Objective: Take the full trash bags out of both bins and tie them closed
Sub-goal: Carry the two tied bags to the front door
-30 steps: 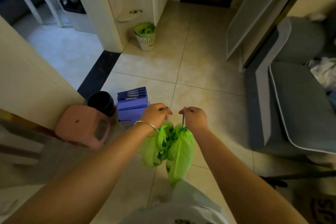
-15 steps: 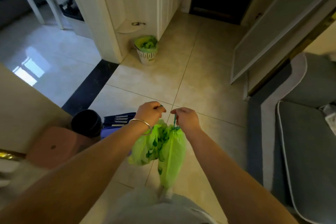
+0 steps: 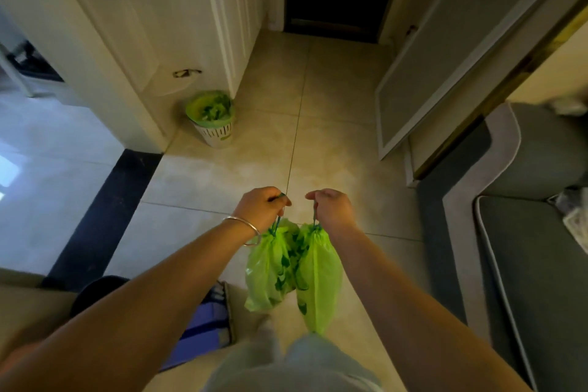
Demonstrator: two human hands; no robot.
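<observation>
At the lower left of the frame a dark round container [image 3: 95, 291] sits on the floor, with a purple box [image 3: 206, 325] just to its right, partly behind the left forearm. Further up, left of centre, a white slatted bin [image 3: 217, 134] stands against the cabinet [image 3: 152, 25], and its green liner [image 3: 210, 108] looks full and not yet lifted out.

At centre frame the left hand [image 3: 259, 208], a bangle [image 3: 245, 231] on its wrist, is clenched around one dark green drawstring [image 3: 276, 223] of the green trash bag [image 3: 286, 270], which hangs clear of the floor between the two forearms. Just to the right, the right hand [image 3: 332, 207] grips the other cord the same way. The bag's mouth is gathered into two puckered lobes under the fists, yet a gap seems to remain between them.

The step in hand appears to be cinching this bag. To do it well, pull the two cords apart sideways and evenly until the gathers meet, then cross and knot them close to the plastic, so that the load does not swing or spill. Keep the bag's weight low while knotting.

At the right edge lies a grey cushioned seat [image 3: 541, 264].
</observation>
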